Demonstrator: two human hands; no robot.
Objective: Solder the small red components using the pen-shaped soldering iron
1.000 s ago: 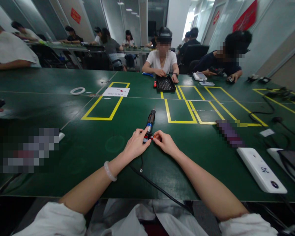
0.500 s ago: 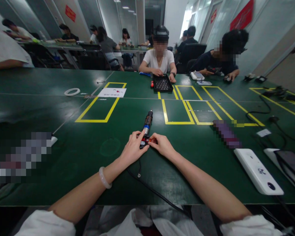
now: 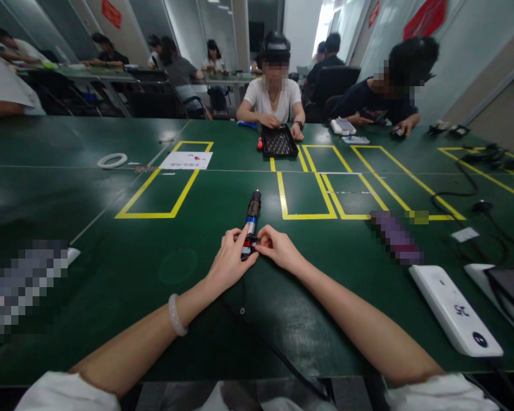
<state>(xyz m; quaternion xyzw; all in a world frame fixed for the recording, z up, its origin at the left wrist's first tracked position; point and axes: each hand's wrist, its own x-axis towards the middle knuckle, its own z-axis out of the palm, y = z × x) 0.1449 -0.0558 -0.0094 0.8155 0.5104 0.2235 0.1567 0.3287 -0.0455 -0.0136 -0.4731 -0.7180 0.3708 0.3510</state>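
On green table [image 3: 214, 337]: left hand [image 3: 230, 256] steadying tool [image 3: 252, 216] (tip pointing away).

Your green table [image 3: 214, 200] carries yellow tape outlines [image 3: 145, 216]. Toward its far edge lie a white ring [image 3: 111, 166] on the left, a printed sheet [image 3: 186, 162] across one outline, and a black tray [image 3: 280, 155]. Before you lies a dark tool [image 3: 252, 210]; a black cable [image 3: 286, 362] reaches the near edge, and a white device [image 3: 448, 305] lies toward the near right corner.
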